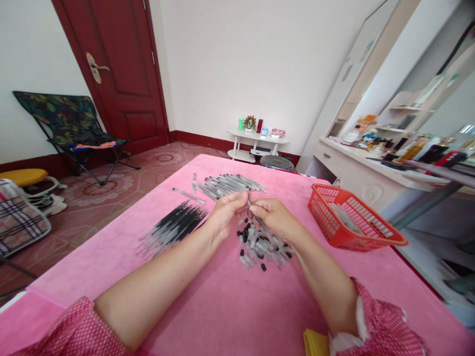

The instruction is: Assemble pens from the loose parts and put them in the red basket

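Observation:
My left hand [230,210] and my right hand [272,213] meet over the middle of the table. Between them is a slim pen [249,201], pinched by the fingers of both hands; its far part is hidden. Just below the hands lies a loose heap of pen caps [261,244], clear with some black ends. Behind my left hand, a pile of clear pen barrels [226,185] is spread out. Left of my left forearm, dark ink refills [176,222] lie side by side in a slanted bundle.
On the right, a red plastic basket [356,217] holds some clear pieces. A yellow cloth [316,342] lies at the near edge of the pink-covered table [237,306]. Beyond stand a dressing table [356,163], a small white shelf [256,137] and a folding chair [70,126].

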Action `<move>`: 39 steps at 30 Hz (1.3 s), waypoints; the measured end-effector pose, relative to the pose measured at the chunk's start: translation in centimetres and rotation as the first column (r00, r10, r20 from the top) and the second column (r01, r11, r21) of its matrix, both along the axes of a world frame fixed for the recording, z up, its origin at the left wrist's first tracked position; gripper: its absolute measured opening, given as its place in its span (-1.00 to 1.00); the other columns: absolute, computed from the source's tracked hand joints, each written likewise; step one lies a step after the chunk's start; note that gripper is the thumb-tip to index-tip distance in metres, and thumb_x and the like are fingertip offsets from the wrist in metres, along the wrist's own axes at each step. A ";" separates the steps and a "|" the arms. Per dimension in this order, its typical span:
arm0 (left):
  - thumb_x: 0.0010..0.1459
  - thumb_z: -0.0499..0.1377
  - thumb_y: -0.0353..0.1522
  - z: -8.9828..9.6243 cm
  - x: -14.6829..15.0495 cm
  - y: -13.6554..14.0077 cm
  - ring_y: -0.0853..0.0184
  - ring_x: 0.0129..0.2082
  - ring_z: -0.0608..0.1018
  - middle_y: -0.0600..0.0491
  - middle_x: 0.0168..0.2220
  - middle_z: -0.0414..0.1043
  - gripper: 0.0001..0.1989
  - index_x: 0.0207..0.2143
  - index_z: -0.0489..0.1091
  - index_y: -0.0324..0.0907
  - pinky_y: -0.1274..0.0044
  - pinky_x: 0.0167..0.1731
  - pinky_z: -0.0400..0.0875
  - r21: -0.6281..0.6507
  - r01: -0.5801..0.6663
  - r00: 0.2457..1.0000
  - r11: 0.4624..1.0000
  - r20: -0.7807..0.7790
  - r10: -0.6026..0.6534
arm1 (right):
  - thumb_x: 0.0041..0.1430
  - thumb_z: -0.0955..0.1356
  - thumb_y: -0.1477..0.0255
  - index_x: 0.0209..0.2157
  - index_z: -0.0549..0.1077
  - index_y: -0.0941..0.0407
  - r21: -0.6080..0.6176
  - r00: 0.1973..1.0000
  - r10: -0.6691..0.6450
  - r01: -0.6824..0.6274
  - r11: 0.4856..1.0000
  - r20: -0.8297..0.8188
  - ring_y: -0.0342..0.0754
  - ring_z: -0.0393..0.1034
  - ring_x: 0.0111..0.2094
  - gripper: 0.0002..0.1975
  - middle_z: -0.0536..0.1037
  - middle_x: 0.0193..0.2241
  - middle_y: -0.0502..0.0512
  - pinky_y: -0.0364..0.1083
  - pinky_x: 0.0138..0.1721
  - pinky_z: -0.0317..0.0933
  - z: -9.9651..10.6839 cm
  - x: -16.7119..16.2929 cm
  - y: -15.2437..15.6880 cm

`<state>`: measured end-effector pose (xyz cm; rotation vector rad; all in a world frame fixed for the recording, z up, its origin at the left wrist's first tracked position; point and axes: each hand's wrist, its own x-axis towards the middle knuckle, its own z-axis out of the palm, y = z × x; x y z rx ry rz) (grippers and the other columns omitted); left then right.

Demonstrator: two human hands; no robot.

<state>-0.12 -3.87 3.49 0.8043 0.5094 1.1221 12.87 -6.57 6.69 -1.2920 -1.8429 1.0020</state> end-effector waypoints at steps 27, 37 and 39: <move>-0.12 0.30 -0.26 -2.3 0.2 -0.3 0.28 -0.34 0.52 0.01 -0.36 0.54 -0.71 -0.30 0.51 -0.19 0.49 -0.26 0.34 0.670 -0.103 0.652 0.735 -0.512 0.559 | 0.01 0.37 0.31 -0.43 0.36 0.16 -0.214 0.539 -0.420 0.404 0.890 -0.730 -0.26 0.26 -0.68 -0.80 0.53 -0.55 0.07 -0.26 -0.63 0.19 -0.7 3.1 2.3; 0.12 0.06 -0.19 -2.1 -0.8 -0.4 0.38 -0.54 0.42 0.05 -0.60 0.41 -0.65 -0.58 0.40 -0.23 0.57 -0.46 0.24 0.649 -0.036 0.704 0.760 -0.523 0.481 | 0.01 0.36 0.30 -0.40 0.31 0.15 -0.057 0.572 -0.328 0.440 0.896 -0.752 -0.27 0.28 -0.67 -0.78 0.52 -0.54 0.04 -0.26 -0.62 0.19 -0.7 1.0 1.5; 0.13 0.00 -0.10 -2.0 -0.5 -0.4 0.43 -0.67 0.34 0.08 -0.70 0.33 -0.55 -0.63 0.33 -0.22 0.58 -0.57 0.18 0.549 -0.023 0.786 0.836 -0.507 0.354 | 0.02 0.35 0.28 -0.39 0.31 0.15 -0.011 0.594 -0.286 0.423 0.906 -0.752 -0.27 0.29 -0.66 -0.77 0.52 -0.52 0.04 -0.26 -0.61 0.18 -0.6 0.9 1.4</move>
